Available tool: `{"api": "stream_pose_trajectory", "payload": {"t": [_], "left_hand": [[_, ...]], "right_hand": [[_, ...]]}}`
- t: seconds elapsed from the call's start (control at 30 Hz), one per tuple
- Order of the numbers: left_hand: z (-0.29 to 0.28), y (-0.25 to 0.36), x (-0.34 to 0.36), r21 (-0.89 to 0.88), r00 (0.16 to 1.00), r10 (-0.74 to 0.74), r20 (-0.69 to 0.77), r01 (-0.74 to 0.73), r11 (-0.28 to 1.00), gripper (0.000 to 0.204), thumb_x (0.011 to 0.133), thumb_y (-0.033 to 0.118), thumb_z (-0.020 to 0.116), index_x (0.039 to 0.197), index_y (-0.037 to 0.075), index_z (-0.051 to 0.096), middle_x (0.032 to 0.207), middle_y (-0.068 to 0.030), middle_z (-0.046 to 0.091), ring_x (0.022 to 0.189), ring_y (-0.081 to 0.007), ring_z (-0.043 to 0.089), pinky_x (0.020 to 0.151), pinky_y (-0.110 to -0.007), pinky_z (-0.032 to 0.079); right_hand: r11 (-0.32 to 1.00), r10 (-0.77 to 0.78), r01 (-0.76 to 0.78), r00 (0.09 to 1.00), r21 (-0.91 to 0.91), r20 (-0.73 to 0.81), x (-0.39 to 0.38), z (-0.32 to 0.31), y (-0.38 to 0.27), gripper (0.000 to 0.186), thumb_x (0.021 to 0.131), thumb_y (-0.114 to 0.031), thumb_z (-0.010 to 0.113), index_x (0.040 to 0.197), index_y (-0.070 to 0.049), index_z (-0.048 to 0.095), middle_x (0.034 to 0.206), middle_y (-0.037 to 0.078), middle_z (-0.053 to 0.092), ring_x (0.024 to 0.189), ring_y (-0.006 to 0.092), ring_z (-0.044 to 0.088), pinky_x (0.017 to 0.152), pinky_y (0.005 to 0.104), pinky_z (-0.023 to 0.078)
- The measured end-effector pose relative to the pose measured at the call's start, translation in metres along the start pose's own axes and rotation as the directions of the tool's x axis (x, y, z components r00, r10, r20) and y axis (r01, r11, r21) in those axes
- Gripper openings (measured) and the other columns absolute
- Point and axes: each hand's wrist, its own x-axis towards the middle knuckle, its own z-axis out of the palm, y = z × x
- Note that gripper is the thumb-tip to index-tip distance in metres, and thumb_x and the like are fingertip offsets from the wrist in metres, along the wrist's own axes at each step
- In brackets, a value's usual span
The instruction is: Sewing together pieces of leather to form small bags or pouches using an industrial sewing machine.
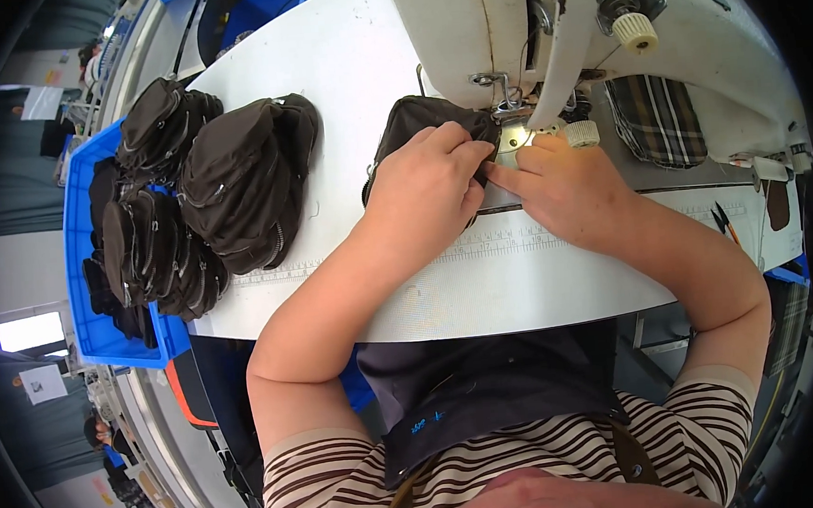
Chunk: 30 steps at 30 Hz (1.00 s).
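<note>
A dark brown zippered pouch (408, 119) lies on the white sewing table, just left of the needle area of a sewing machine (454, 37). Over its near side is my left hand (425, 183), fingers bent and closed on the fabric. My right hand (560, 184) meets it from the other side, fingers curled and the index fingertip at the pouch's right edge. The presser foot (512, 112) is right behind the fingers, beside a lit metal plate (513, 139). Part of the pouch is hidden under my left hand.
Left on the table sits a stack of similar brown pouches (244, 185); more fill a blue bin (82, 302) at its edge. Plaid fabric (654, 122) lies under the machine arm. A printed ruler (499, 246) runs along the front, with a slim pointed tool (727, 223) at right.
</note>
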Motion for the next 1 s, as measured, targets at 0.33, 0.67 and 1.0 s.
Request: {"api": "stream_pose_trajectory", "payload": {"t": [0.33, 0.67, 1.0], "left_hand": [[-0.001, -0.002, -0.001, 0.033, 0.996, 0.083, 0.015, -0.083, 0.996, 0.038, 0.080, 0.009, 0.073, 0.118, 0.005, 0.078, 0.099, -0.0064, 0.065, 0.094, -0.0257, 0.065, 0.080, -0.037, 0.058], [-0.003, -0.016, 0.013, 0.065, 0.931, 0.304, -0.203, -0.297, 0.953, 0.024, 0.085, 0.015, 0.072, 0.107, 0.006, 0.078, 0.112, -0.0044, 0.071, 0.103, -0.0243, 0.067, 0.085, -0.038, 0.056], [0.008, -0.006, 0.009, 0.111, 0.994, 0.056, -0.095, -0.045, 0.993, 0.027, 0.086, 0.014, 0.072, 0.110, 0.006, 0.079, 0.111, -0.0043, 0.074, 0.102, -0.0233, 0.070, 0.080, -0.037, 0.061]], "right_hand": [[0.998, 0.049, -0.049, 0.999, 0.026, 0.002, 0.004, -0.008, -0.005, 0.029, 0.077, -0.010, 0.076, 0.106, -0.011, 0.075, 0.093, 0.003, 0.061, 0.080, 0.0198, 0.065, 0.069, 0.0390, 0.046], [1.000, 0.002, -0.003, 0.998, -0.016, -0.060, 0.004, -0.004, -0.005, 0.026, 0.074, -0.009, 0.076, 0.100, -0.007, 0.075, 0.114, 0.008, 0.066, 0.100, 0.0233, 0.068, 0.084, 0.0397, 0.051], [0.999, -0.043, 0.044, 0.998, 0.009, -0.050, 0.003, -0.009, 0.005, 0.024, 0.073, -0.010, 0.076, 0.096, -0.006, 0.074, 0.115, 0.008, 0.068, 0.100, 0.0245, 0.068, 0.087, 0.0409, 0.053]]}}
